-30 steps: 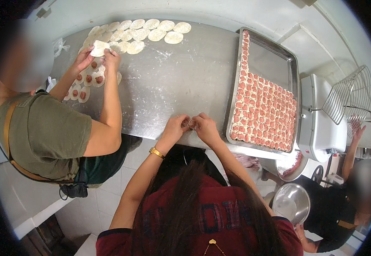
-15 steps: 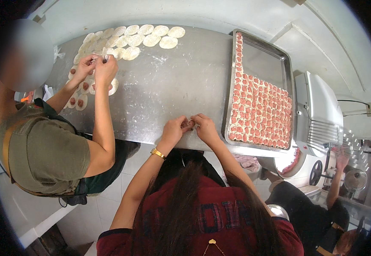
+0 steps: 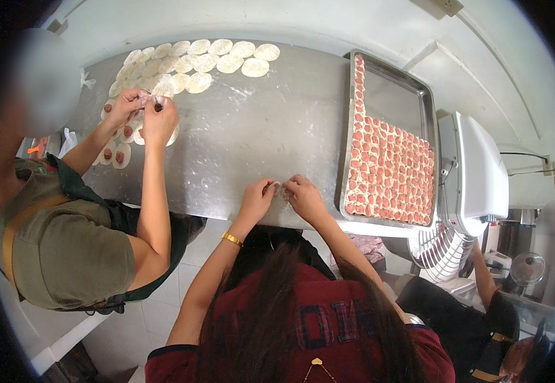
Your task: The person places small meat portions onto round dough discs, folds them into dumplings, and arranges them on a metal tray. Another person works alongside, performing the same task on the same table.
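At the near edge of the steel table [image 3: 252, 140], my left hand [image 3: 258, 199] and my right hand [image 3: 306, 199] face each other with bent, pinched fingertips. Between them is a small, pale dumpling wrapper [image 3: 281, 191], gripped from both sides. The fingers cover much of it, and any filling inside is hard to make out. To the right of my hands lies a deep metal tray [image 3: 395, 76]. Tight rows of small open-topped dumplings [image 3: 389, 172] with pinkish-red filling fill its near part and a strip along its left side.
Floured round wrappers [image 3: 229, 63] lie at the far left, some topped with filling. There a co-worker's hands [image 3: 143, 115] pinch a wrapper. Right of the tray stands a white machine [image 3: 482, 172] with a wire guard [image 3: 443, 252]; another person [image 3: 456, 306] is beside it.
My fingertips have drawn slightly apart; the reddish filling between them no longer shows, only pale wrapper. The wire guard by the machine has swung down, and the co-worker's hands have shifted slightly nearer.
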The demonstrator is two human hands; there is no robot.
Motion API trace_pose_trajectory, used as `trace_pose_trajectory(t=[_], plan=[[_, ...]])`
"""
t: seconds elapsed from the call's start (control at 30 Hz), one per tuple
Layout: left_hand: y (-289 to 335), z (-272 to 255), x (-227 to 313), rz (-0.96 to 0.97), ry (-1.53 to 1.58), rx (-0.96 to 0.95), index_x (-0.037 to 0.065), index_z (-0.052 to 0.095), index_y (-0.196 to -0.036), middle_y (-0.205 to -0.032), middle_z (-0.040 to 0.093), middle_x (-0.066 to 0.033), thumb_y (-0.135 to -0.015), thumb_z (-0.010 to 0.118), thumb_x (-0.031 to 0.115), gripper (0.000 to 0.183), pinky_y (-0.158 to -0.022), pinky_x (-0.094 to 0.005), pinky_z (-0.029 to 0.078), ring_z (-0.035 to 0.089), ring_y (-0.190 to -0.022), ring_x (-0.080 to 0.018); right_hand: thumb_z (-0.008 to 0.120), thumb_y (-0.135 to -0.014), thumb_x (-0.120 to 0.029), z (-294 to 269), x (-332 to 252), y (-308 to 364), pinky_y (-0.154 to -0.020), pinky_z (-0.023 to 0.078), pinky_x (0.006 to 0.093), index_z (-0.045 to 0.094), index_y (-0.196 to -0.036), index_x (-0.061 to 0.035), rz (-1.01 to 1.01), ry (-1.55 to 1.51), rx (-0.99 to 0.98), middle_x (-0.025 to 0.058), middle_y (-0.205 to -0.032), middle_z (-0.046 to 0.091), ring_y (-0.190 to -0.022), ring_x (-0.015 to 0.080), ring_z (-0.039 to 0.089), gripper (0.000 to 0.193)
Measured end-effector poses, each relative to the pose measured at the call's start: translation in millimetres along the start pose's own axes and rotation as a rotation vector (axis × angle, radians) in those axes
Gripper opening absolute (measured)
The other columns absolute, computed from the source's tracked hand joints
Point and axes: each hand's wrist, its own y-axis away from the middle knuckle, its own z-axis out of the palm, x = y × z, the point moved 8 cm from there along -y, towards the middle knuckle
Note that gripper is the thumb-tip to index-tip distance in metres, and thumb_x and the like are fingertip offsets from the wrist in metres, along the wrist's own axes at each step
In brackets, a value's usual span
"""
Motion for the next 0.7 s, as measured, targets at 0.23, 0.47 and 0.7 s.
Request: trace_pose_trajectory(t=[0.23, 0.47, 0.7], plan=[[9, 39, -10, -0.429, 1.127, -0.117, 0.007, 0.056, -0.107, -0.1, 0.061, -0.0037, -0.095, 0.046, 0.019, 0.021, -0.07, -0.0267, 0.05, 0.059, -0.085, -0.0123, 0.061, -0.068, -0.003, -16, -17, -10, -0.075, 0.049, 0.0404, 0.061, -0.094, -0.0038, 0.083, -0.273, 0.056, 0.0134, -0.093, 0.058, -0.086, 0.033, 0.058, 0.026], [8, 64, -22, -0.41, 1.295, -0.155, 0.005, 0.055, -0.106, -0.1, 0.059, -0.0035, -0.094, 0.045, 0.021, 0.022, -0.08, -0.0279, 0.049, 0.058, -0.092, -0.0142, 0.058, -0.071, -0.006, -19, -42, 0, -0.076, 0.049, 0.0397, 0.056, -0.097, -0.0055, 0.017, 0.211, 0.074, 0.0112, -0.098, 0.053, -0.091, 0.0324, 0.054, 0.027], [5, 90, -22, -0.514, 1.538, -0.335, 0.003, 0.053, -0.11, -0.11, 0.058, -0.009, -0.095, 0.041, 0.021, 0.027, -0.091, -0.0353, 0.046, 0.057, -0.102, -0.021, 0.056, -0.074, -0.009, -20, -48, 10, -0.076, 0.05, 0.0406, 0.055, -0.098, -0.0044, 0.098, 0.29, 0.135, 0.0132, -0.101, 0.05, -0.097, 0.033, 0.052, 0.025]])
